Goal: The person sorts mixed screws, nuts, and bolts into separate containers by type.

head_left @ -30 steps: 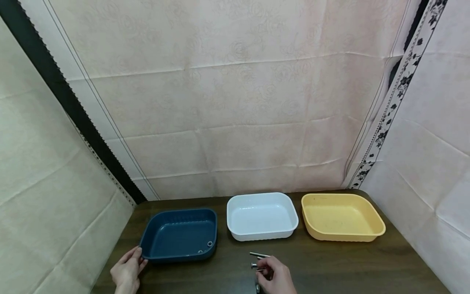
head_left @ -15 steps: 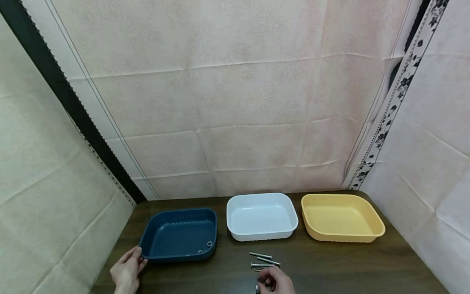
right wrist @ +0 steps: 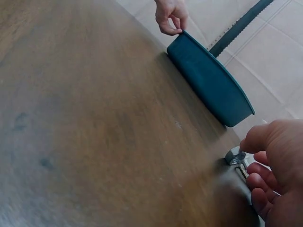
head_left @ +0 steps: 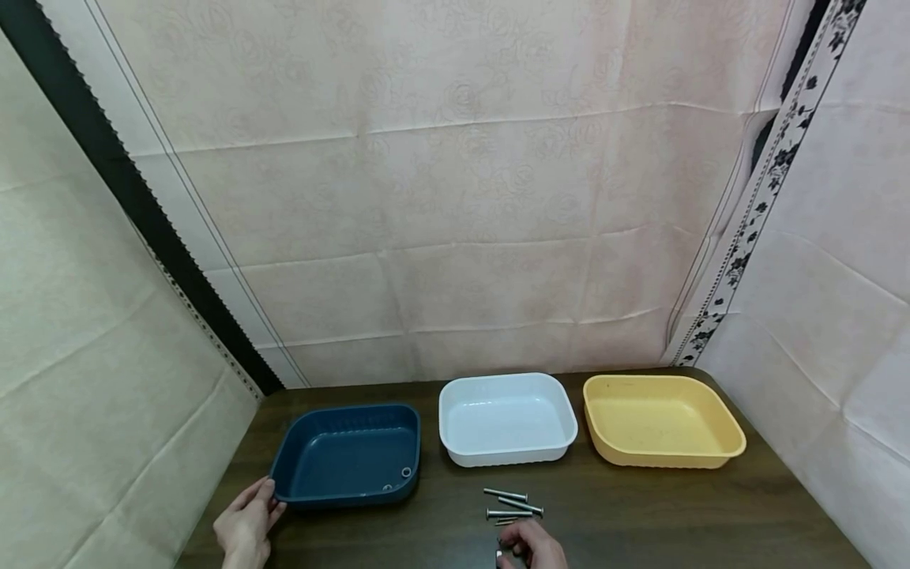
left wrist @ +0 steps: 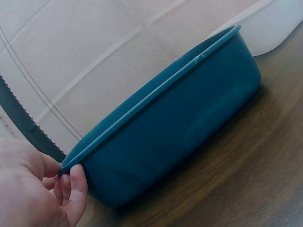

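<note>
The left hand point(head_left: 245, 525) pinches the near left corner rim of the dark blue tray point(head_left: 341, 462), and the left wrist view shows thumb and fingers on that rim point(left wrist: 142, 104). Two small metal nuts point(head_left: 406, 472) lie in this tray's near right part. At the front edge of the head view is the right hand point(head_left: 533, 545), fingers curled and low over the table. In the right wrist view its thumb and fingers pinch a shiny metal nut point(right wrist: 234, 156); a threaded piece point(right wrist: 242, 171) shows just beside it, partly hidden. Several bolts point(head_left: 512, 506) lie just beyond that hand.
A white tray point(head_left: 508, 458) stands in the middle, and a yellow tray point(head_left: 664, 458) to its right. Both rest toward the back of the brown wooden table point(head_left: 640, 514). Pale cloth walls point(head_left: 426, 197) enclose the back and sides.
My right hand has drawn back from the bolts toward the near edge, uncovering them. The left hand and the trays have stayed put.
</note>
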